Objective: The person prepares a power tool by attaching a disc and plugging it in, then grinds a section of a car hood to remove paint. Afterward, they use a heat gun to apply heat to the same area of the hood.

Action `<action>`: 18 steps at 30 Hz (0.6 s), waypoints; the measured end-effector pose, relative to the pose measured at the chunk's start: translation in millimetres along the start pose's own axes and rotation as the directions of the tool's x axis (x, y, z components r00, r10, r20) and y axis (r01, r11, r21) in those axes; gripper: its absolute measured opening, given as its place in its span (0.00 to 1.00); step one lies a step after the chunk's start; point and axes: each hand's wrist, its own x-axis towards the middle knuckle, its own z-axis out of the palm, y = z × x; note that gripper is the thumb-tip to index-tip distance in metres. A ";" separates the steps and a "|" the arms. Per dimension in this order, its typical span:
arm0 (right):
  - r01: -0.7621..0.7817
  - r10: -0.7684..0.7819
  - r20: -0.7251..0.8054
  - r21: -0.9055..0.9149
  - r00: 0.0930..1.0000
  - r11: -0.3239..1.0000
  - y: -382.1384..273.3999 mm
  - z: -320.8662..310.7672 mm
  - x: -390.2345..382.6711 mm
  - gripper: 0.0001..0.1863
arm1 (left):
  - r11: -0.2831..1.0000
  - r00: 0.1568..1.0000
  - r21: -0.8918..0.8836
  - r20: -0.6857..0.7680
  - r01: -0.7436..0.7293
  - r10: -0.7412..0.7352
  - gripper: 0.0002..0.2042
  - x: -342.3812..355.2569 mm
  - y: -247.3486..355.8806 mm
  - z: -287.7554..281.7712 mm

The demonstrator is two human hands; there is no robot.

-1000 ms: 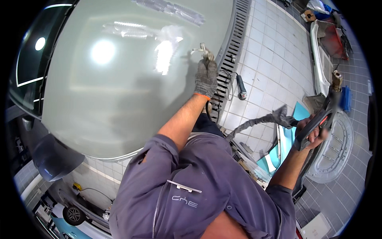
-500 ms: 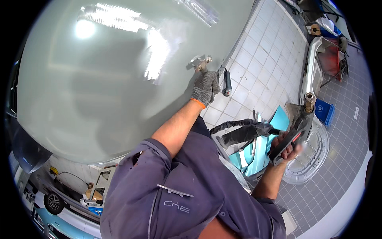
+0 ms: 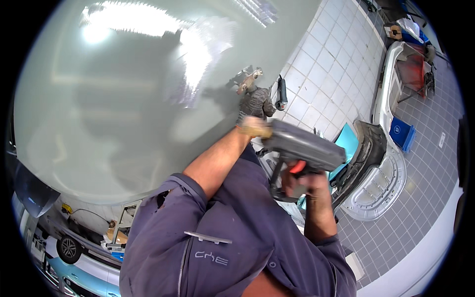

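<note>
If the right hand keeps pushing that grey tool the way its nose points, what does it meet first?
Most likely the gloved left hand, whose cuff sits right at the nose of the grey power tool held by the right hand. Past it lies the pale green car panel. Depth is unclear, so the nose may pass above the wrist.

Grey pistol-shaped power tool (image 3: 302,151): front end overlaps wrist of gloved left hand (image 3: 253,101), so we cannot see tool tip. Small tan object (image 3: 249,80) at left fingertips: too small for us to identify. Bare right hand (image 3: 304,185): palm side hidden around tool grip. Large pale grey-green glossy panel (image 3: 123,99): upper edge cut by frame rim, lower right hidden behind forearm. White curved car body part (image 3: 383,183) on tiled floor: we see it partly hidden behind tool.
</note>
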 end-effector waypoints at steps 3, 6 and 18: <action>-0.144 0.135 -0.137 -0.055 0.981 0.988 16.9 50.0 47.4 0.20 | 0.949 0.986 0.312 0.136 0.047 -0.093 0.09 -10.9 26.1 -4.4; -0.075 0.069 -0.073 -0.087 0.995 0.993 30.6 78.4 84.4 0.15 | 0.936 0.997 0.352 0.057 0.021 -0.044 0.09 -16.9 21.9 -1.4; -0.231 0.230 -0.240 0.027 0.943 0.973 40.6 98.8 107.1 0.12 | 0.868 0.997 0.494 -0.067 0.059 -0.030 0.11 -23.0 15.5 -7.0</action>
